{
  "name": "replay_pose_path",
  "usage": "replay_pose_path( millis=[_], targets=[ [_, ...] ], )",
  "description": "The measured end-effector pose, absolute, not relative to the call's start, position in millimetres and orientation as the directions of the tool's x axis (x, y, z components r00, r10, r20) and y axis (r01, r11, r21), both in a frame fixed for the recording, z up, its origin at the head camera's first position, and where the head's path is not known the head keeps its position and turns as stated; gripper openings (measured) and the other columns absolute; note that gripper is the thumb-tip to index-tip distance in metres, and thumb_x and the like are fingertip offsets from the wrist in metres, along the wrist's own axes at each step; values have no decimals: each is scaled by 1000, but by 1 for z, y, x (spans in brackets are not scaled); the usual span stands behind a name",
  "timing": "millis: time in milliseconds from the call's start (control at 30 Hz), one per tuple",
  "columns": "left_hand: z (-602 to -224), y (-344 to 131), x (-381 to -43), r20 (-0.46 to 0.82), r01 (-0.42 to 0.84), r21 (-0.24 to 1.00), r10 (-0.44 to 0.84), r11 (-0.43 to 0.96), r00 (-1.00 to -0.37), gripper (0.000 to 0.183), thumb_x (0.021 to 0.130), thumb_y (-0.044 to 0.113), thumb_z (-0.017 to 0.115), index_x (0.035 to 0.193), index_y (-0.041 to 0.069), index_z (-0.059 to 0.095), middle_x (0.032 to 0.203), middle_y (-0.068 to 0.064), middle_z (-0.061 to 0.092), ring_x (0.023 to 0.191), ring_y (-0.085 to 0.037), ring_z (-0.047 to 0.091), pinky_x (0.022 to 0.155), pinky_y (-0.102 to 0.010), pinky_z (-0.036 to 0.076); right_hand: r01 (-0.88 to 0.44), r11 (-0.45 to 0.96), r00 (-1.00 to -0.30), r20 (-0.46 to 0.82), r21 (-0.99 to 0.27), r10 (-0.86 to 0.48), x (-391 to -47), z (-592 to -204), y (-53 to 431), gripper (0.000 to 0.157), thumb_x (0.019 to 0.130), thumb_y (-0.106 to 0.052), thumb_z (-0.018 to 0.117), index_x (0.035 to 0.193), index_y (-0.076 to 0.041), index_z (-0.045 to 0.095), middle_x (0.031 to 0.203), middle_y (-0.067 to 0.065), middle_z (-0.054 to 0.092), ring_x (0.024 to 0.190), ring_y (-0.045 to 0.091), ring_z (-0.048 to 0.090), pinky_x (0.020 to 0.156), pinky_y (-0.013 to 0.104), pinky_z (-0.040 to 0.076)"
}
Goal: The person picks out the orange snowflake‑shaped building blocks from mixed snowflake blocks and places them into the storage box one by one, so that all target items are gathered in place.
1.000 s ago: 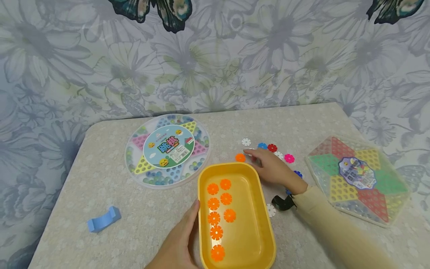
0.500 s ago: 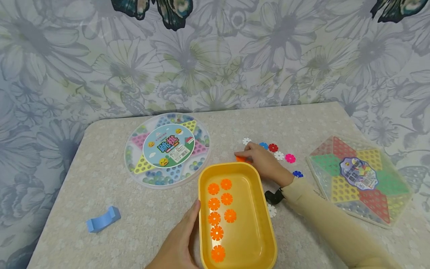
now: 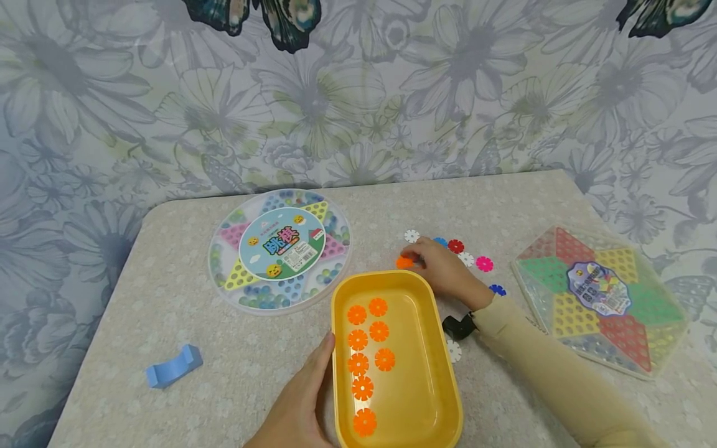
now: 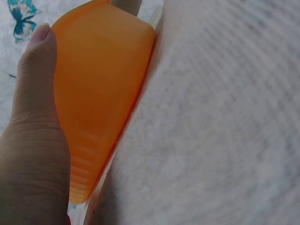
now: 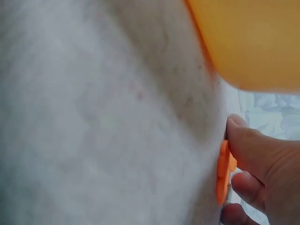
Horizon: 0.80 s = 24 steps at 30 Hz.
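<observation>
A yellow tray (image 3: pixel 411 386) sits on the table, holding several orange flower-shaped discs (image 3: pixel 384 359) along its left side. My left hand (image 3: pixel 297 404) holds the tray's left side, thumb against the wall near the rim; its other fingers are mostly hidden. Beyond the tray's far right corner, my right hand (image 3: pixel 445 267) has curled fingers at another orange flower-shaped disc (image 3: pixel 404 262). In the right wrist view, thumb and fingers pinch this disc (image 5: pixel 224 171) close to the tabletop. White (image 3: pixel 411 236), red (image 3: pixel 456 246) and pink (image 3: pixel 484 264) discs lie around that hand.
A round marble-game box (image 3: pixel 280 249) lies at the back left and a hexagonal game box (image 3: pixel 599 298) at the right. At the front left is a blue curved block (image 3: pixel 174 366). A dark blue disc (image 3: pixel 496 290) and a white disc (image 3: pixel 454 351) lie near my right arm.
My right hand has moved slightly left and nearer the orange disc beyond the tray, and its fingers have closed on it. The left hand and tray stay in place.
</observation>
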<state>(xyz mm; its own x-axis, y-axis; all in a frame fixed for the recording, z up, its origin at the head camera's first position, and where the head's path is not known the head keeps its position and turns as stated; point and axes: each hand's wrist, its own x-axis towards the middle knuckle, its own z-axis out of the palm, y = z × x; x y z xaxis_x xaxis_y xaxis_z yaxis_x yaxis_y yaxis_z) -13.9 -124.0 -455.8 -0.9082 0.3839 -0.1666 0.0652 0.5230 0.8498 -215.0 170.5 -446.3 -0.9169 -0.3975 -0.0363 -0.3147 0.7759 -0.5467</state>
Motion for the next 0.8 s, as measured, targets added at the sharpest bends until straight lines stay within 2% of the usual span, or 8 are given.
replay_pose_path(
  millis=[100, 333, 633, 800],
  targets=[
    [-453, -123, -14, -203, 19, 862, 380, 507, -902, 145, 49, 66, 90, 158, 40, -2, 165, 24, 9, 148, 1, 24, 119, -43, 31, -291, 777, -925, -43, -558, -377, -217, -445, 175, 21, 95, -21, 66, 115, -15, 65, 107, 0, 62, 95, 20, 57, 88, 37, 53],
    [-460, -126, -15, -84, 154, 840, 405, 520, -911, 148, 49, 69, 89, 160, 32, -1, 167, 15, 11, 149, -6, 28, 116, -43, 34, -282, 781, -932, -36, -557, -362, -221, -441, 191, 25, 94, -26, 70, 117, -17, 66, 101, 2, 66, 85, 20, 56, 79, 35, 51],
    [-450, -124, -16, -204, 23, 854, 374, 520, -905, 148, 46, 69, 90, 158, 40, -3, 165, 23, 9, 148, 1, 24, 119, -44, 29, -281, 831, -939, -44, -479, -342, -218, -437, 209, 45, 87, -31, 77, 125, -10, 69, 118, 10, 70, 106, 28, 64, 95, 47, 52],
    [-449, -122, -18, -183, 39, 857, 373, 514, -910, 148, 47, 68, 90, 159, 39, -2, 165, 21, 10, 148, 1, 26, 118, -45, 30, -275, 853, -943, -48, -445, -329, -214, -435, 213, 48, 87, -37, 77, 125, -10, 69, 123, 11, 69, 112, 31, 64, 98, 49, 51]
  ],
)
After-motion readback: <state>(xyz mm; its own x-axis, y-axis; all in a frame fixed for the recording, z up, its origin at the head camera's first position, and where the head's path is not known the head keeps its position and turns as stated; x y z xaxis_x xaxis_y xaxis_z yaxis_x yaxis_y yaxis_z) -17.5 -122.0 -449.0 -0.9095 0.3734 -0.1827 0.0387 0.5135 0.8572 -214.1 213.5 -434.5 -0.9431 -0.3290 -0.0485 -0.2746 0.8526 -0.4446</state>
